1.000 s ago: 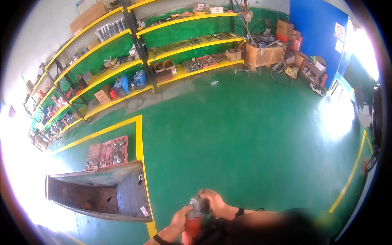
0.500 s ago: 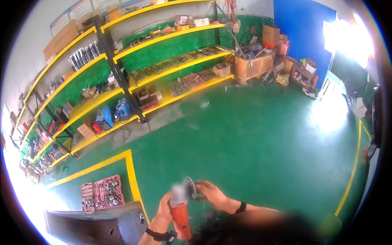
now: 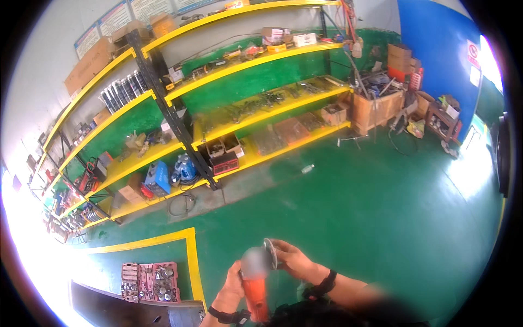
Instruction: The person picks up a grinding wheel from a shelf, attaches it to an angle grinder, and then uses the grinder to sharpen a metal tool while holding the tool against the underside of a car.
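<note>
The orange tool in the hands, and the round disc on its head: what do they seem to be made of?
The orange tool, gripped by the left hand, looks like moulded plastic: even, bright colour with a dull sheen. Its head is blurred, so no more can be told there. The disc, touched by the right hand, looks like thin grey metal or an abrasive wheel; the view is too small to decide.

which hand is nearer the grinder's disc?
Right. The right hand is at the disc on the head of the orange angle grinder, fingers against it. The left hand grips the grinder's body lower down, away from the disc.
</note>
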{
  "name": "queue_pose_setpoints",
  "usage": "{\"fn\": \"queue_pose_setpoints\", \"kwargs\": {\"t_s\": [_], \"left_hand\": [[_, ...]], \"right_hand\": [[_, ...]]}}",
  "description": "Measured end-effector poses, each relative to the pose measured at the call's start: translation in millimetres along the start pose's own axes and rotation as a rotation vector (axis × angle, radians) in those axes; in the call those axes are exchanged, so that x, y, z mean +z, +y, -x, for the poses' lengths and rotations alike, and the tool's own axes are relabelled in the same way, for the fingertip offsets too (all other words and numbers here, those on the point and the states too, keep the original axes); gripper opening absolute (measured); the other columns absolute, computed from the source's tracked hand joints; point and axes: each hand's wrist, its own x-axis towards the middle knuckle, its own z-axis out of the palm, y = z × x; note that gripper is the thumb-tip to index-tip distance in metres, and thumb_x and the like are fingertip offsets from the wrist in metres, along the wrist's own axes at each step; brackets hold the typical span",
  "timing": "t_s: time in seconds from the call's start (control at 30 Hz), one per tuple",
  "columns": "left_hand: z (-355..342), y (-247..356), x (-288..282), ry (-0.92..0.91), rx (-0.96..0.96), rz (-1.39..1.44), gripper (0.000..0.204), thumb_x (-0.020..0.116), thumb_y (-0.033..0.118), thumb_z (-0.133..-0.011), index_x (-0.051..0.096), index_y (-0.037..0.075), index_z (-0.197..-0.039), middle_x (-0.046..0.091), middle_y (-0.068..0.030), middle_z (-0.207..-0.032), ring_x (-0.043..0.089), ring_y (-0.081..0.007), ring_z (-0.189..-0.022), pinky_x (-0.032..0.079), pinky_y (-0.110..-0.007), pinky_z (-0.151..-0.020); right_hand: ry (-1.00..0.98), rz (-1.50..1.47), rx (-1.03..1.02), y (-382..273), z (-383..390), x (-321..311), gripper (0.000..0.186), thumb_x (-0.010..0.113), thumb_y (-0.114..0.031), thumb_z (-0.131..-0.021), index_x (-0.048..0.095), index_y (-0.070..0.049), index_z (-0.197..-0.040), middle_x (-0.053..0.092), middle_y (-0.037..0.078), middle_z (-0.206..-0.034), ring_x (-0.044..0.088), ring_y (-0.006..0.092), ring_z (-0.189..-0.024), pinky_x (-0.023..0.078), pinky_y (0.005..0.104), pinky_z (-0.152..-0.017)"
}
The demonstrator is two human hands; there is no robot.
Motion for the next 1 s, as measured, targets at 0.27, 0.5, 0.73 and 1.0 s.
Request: {"fn": "queue_pose_setpoints", "kwargs": {"t_s": [0.27,0.5,0.73,1.0], "left_hand": [[-122,85,10,0.066,0.056,0.157,0.055,0.058,0.039,-0.084,0.061,-0.004,-0.117,0.07,-0.0201,-0.1,0.069,-0.0349,-0.084,0.058,-0.046,-0.077],[-233,182,11,0.149,0.071,0.104,0.053,0.058,0.038,-0.085,0.062,-0.004,-0.116,0.07,-0.0194,-0.1,0.069,-0.0341,-0.084,0.057,-0.047,-0.077],[-350,281,-11,0.137,0.091,0.11,0.048,0.059,0.036,-0.085,0.063,-0.002,-0.113,0.07,-0.0163,-0.1,0.068,-0.031,-0.087,0.057,-0.045,-0.08],[-440,382,-27,0.137,0.145,0.145,0.053,0.057,0.037,-0.085,0.062,-0.004,-0.118,0.07,-0.0185,-0.105,0.069,-0.0334,-0.09,0.057,-0.047,-0.083]], "right_hand": [[-0.3,-0.012,0.034,-92,-154,-46,0.059,0.057,-0.015,-0.102,0.03,-0.006,-0.154,0.053,0.009,-0.14,0.056,0.0207,-0.121,0.049,0.0387,-0.103],[-0.222,0.052,0.12,-142,-293,-62,0.056,0.056,-0.016,-0.102,0.033,-0.006,-0.152,0.056,0.009,-0.134,0.058,0.0212,-0.119,0.049,0.0407,-0.102],[-0.155,0.084,0.152,-190,-434,-63,0.056,0.054,-0.02,-0.103,0.033,-0.004,-0.152,0.057,0.008,-0.134,0.059,0.0202,-0.119,0.05,0.0398,-0.102],[-0.213,0.006,0.219,-237,-590,-63,0.054,0.055,-0.016,-0.101,0.036,-0.003,-0.15,0.057,0.008,-0.135,0.059,0.0205,-0.119,0.052,0.0392,-0.099]]}}
